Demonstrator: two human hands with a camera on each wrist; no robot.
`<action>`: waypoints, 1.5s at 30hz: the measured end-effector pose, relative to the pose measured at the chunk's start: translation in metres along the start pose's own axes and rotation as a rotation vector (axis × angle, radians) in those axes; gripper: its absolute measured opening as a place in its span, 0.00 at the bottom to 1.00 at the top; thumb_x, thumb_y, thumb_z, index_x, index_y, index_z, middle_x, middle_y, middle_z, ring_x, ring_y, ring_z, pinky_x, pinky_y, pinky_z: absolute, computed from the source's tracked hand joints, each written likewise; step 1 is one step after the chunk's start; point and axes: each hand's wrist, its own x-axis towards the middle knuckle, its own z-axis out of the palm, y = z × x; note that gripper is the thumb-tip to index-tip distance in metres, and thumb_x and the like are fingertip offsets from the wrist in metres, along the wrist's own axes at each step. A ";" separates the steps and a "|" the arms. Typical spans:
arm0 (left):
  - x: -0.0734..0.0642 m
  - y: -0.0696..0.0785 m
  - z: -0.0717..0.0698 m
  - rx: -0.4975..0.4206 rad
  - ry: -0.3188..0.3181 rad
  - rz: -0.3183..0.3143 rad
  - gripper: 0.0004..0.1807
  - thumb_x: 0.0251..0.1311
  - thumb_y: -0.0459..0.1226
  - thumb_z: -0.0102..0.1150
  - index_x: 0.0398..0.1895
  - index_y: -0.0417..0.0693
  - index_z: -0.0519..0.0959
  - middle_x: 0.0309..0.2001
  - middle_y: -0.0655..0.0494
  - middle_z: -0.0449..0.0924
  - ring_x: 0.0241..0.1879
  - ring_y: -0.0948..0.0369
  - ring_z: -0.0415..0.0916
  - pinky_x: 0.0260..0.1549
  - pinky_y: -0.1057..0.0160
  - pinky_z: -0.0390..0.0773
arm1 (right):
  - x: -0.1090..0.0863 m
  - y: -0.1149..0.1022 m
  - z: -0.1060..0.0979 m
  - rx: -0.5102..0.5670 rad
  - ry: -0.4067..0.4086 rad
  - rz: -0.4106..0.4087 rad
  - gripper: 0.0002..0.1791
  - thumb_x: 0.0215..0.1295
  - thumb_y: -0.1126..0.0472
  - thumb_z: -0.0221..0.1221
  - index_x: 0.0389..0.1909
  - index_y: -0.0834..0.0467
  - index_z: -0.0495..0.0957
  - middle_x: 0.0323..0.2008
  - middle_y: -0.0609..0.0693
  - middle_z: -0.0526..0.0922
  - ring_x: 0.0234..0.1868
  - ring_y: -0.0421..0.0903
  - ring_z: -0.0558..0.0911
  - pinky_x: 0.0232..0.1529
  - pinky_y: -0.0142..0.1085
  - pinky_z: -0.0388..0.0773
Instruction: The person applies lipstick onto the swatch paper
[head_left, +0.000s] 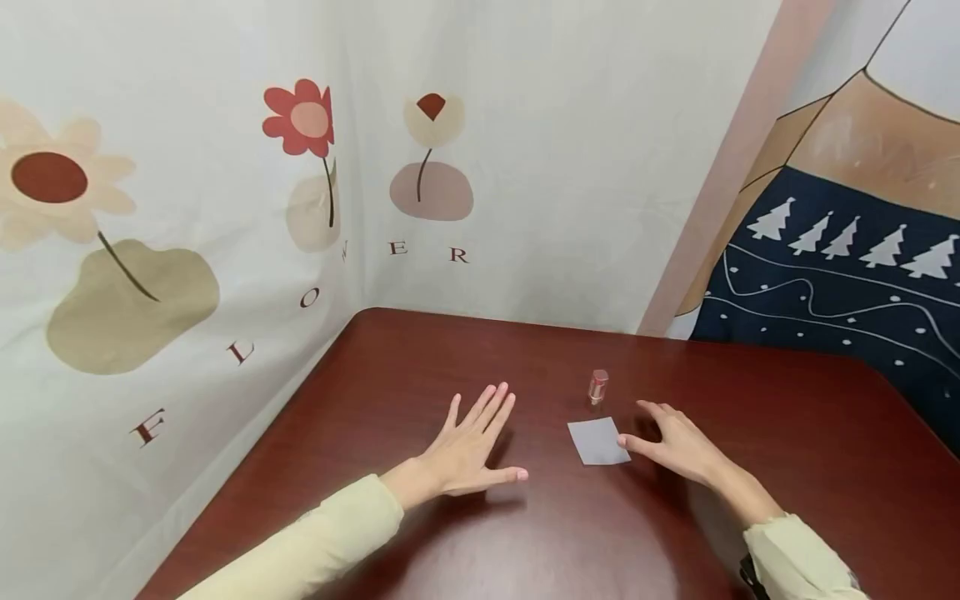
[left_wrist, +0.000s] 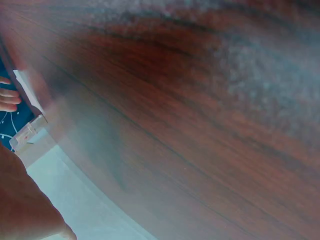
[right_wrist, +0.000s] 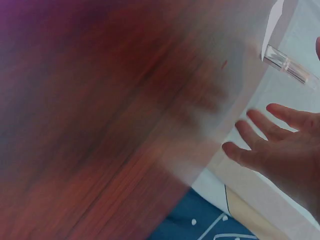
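A small lipstick tube [head_left: 597,387], clear with a reddish pink end, stands upright on the table, just behind a square grey sheet of paper [head_left: 597,442]. My left hand [head_left: 467,450] is held over the table left of the paper, fingers spread and holding nothing. To the paper's right is my right hand [head_left: 678,446], its fingers relaxed and its thumb tip overlapping the paper's right edge in the head view. In the right wrist view, the lipstick tube [right_wrist: 287,65] shows beyond the fingertips of the right hand [right_wrist: 285,150], with nothing in its grasp.
The dark red wooden table [head_left: 405,358] has rounded far corners. White curtains [head_left: 570,167] with printed flowers and letters hang along its left and back edges. A dark blue printed cloth [head_left: 825,292] with white trees hangs at the back right.
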 end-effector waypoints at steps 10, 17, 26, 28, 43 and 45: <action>-0.003 0.001 -0.002 -0.034 0.041 0.050 0.50 0.57 0.70 0.34 0.73 0.45 0.48 0.73 0.55 0.43 0.71 0.59 0.35 0.63 0.41 0.40 | 0.040 -0.002 0.011 0.089 -0.033 0.043 0.31 0.53 0.50 0.64 0.50 0.71 0.73 0.39 0.59 0.79 0.40 0.53 0.77 0.40 0.49 0.75; -0.006 0.004 0.002 -0.093 -0.003 0.044 0.48 0.59 0.68 0.36 0.73 0.46 0.49 0.72 0.51 0.46 0.71 0.58 0.36 0.62 0.40 0.45 | 0.054 -0.003 0.010 0.157 -0.087 0.090 0.32 0.52 0.50 0.65 0.50 0.70 0.74 0.33 0.54 0.77 0.34 0.48 0.74 0.33 0.38 0.72; -0.009 0.003 0.002 -0.187 -0.019 0.111 0.44 0.62 0.64 0.38 0.72 0.44 0.52 0.72 0.52 0.49 0.71 0.58 0.41 0.62 0.41 0.46 | 0.057 -0.005 0.009 0.395 -0.135 0.167 0.25 0.51 0.56 0.67 0.43 0.70 0.75 0.31 0.53 0.77 0.33 0.46 0.72 0.33 0.35 0.69; -0.009 0.003 0.001 -0.196 -0.016 0.118 0.43 0.63 0.63 0.39 0.72 0.44 0.53 0.72 0.52 0.49 0.71 0.58 0.41 0.62 0.41 0.47 | 0.057 -0.006 0.012 0.382 -0.122 0.147 0.21 0.50 0.58 0.68 0.38 0.69 0.76 0.27 0.51 0.76 0.31 0.45 0.71 0.31 0.36 0.68; 0.003 -0.013 -0.017 -0.188 0.083 0.139 0.25 0.64 0.46 0.52 0.60 0.43 0.71 0.56 0.51 0.74 0.58 0.57 0.68 0.54 0.51 0.68 | 0.053 -0.017 -0.014 0.050 0.048 -0.056 0.08 0.57 0.62 0.64 0.32 0.62 0.77 0.21 0.48 0.74 0.22 0.42 0.70 0.20 0.33 0.66; 0.006 -0.014 -0.025 -0.199 0.115 0.128 0.21 0.63 0.45 0.53 0.56 0.44 0.76 0.50 0.52 0.78 0.50 0.57 0.73 0.48 0.56 0.72 | 0.049 -0.027 -0.023 -0.029 0.082 -0.141 0.07 0.54 0.63 0.66 0.29 0.61 0.77 0.20 0.48 0.72 0.21 0.42 0.69 0.19 0.33 0.66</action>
